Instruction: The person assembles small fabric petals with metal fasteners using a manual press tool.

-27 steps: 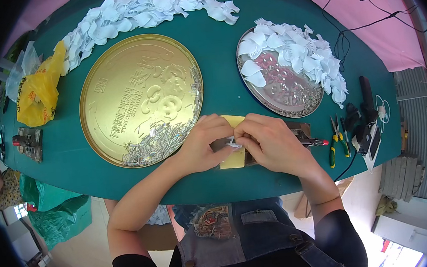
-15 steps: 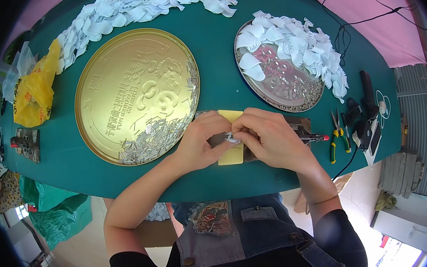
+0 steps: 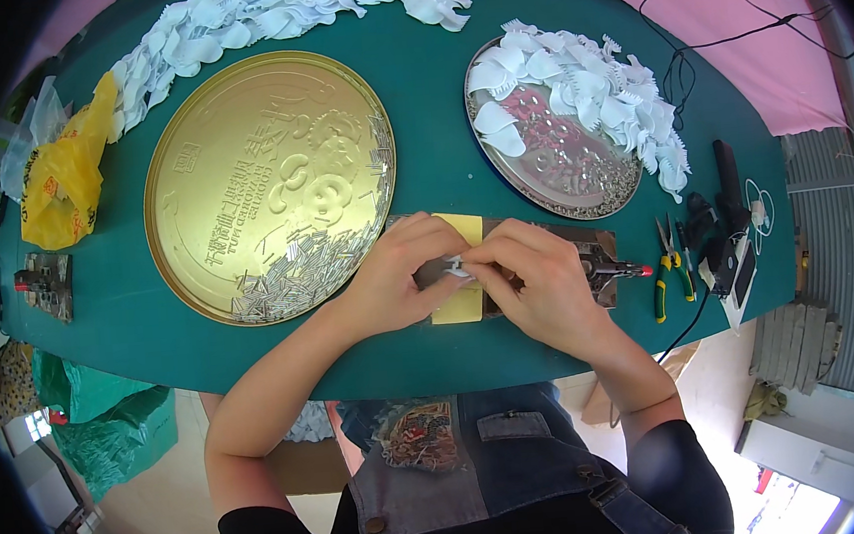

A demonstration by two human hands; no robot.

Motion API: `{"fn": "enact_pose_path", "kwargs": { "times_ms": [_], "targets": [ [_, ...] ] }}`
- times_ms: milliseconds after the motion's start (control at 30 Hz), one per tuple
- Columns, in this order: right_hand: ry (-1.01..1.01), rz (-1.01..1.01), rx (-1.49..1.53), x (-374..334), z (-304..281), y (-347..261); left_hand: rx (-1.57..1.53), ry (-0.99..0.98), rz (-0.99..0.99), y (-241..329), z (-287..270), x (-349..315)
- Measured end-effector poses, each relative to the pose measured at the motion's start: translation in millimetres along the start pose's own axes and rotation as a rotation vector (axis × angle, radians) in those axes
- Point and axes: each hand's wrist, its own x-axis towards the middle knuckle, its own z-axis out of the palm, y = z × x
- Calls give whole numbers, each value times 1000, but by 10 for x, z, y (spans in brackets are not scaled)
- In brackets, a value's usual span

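Observation:
Over a yellow pad point(image 3: 458, 309) near the table's front edge, my hands meet around a small white piece point(image 3: 458, 267). My left hand point(image 3: 396, 277) is closed, thumb and index pinching the piece from the left. From the right, the fingertips of my right hand point(image 3: 540, 276) pinch its other side. Fingers cover much of the piece, so its full shape is hidden. To the left stands a large gold round tray point(image 3: 204, 169), with short silver metal pins point(image 3: 297, 277) heaped along its near right side. A smaller round tray point(image 3: 531, 183) carries white toothed pieces point(image 3: 588, 84) and small metal bits.
A pile of white toothed pieces point(image 3: 227, 22) lines the far edge. A yellow plastic bag point(image 3: 65, 190) and a small metal fixture point(image 3: 44, 287) lie left. Right of my hands are a red-tipped clamp point(image 3: 616, 272), pliers point(image 3: 664, 283) and a black corded device point(image 3: 722, 259).
My right fingers have shifted slightly on the white piece, and the hand has turned a little, exposing more of the clamp. The whole view has shifted slightly.

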Motion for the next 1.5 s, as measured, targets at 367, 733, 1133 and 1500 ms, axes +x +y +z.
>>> {"fn": "enact_pose_path", "kwargs": {
  "times_ms": [367, 733, 1133, 1500],
  "targets": [
    [161, -330, -247, -68, 89, 83, 20, 5, 26, -21, 7, -1],
    [129, -403, -194, -68, 59, 259, 20, -8, 1, 1, 11, 9],
    [-89, -388, -89, 81, -99, 319, 2, -18, -8, -9, 0, 18],
    [-116, -372, -94, 55, -126, 339, 12, 3, -1, 42, 16, 43]
  ]
}}
